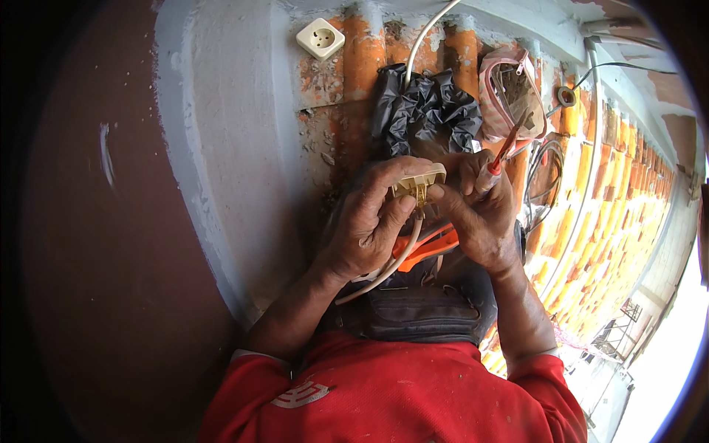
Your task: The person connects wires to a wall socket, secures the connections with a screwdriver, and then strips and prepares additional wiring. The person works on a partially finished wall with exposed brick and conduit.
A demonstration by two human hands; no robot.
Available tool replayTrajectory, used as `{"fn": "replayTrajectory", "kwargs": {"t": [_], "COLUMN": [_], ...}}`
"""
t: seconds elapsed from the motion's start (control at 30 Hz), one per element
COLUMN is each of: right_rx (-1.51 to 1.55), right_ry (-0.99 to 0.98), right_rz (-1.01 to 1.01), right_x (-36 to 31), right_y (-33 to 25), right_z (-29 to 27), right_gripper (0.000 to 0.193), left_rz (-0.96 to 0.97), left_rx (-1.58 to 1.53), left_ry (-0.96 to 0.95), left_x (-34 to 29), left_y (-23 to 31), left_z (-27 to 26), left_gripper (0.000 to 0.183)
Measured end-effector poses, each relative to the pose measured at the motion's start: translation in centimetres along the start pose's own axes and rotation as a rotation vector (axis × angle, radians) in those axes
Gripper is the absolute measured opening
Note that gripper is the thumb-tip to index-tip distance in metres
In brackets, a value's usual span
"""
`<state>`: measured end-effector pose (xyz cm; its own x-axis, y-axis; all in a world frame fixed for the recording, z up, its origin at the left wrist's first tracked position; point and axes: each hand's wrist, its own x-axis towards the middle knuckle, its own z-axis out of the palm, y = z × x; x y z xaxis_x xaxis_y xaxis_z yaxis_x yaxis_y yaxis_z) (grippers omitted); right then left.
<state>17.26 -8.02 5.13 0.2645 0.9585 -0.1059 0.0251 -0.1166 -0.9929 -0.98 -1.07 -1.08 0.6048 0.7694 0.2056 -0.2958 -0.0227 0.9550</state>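
Observation:
My left hand point(373, 218) grips a cream electrical socket housing point(419, 181), its open underside showing brass-coloured contacts. A white cable point(402, 257) runs from the housing down to the left across my lap. My right hand point(484, 210) is closed round a screwdriver point(493, 169) with a clear and red handle, its shaft pointing up and away from the housing. The right thumb and a finger also touch the housing's right side. Below the hands lies an orange-handled tool point(428, 247), partly hidden by the cable and hands.
A second cream socket point(320, 38) lies at the far left on the orange roof tiles point(365, 55). Beyond my hands are a crumpled black plastic bag point(425, 111) and a zipped see-through pouch point(509, 88). Coiled dark cable point(545, 177) lies right; a grey ledge point(236, 148) runs left.

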Motion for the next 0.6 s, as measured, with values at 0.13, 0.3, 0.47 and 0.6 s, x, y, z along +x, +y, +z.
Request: {"fn": "replayTrajectory", "kwargs": {"t": [0.13,0.3,0.47,0.6], "right_rx": [0.028,0.066,0.095,0.135], "right_ry": [0.035,0.069,0.099,0.119], "right_rz": [0.013,0.08,0.095,0.141], "right_x": [0.3,0.6,0.7,0.9], "right_y": [0.3,0.9,1.6,0.0], "right_z": [0.5,0.7,0.8,1.0], "right_gripper": [0.032,0.034,0.034,0.03], "left_rz": [0.001,-0.003,-0.082,-0.151], "left_rx": [-0.015,-0.03,-0.019,-0.002], "left_ry": [0.034,0.077,0.071,0.036], "left_x": [0.0,0.3,0.2,0.5], "left_y": [-0.1,-0.1,-0.1,1.0], "left_z": [0.2,0.6,0.6,0.6], "left_gripper": [0.038,0.039,0.04,0.047]}}
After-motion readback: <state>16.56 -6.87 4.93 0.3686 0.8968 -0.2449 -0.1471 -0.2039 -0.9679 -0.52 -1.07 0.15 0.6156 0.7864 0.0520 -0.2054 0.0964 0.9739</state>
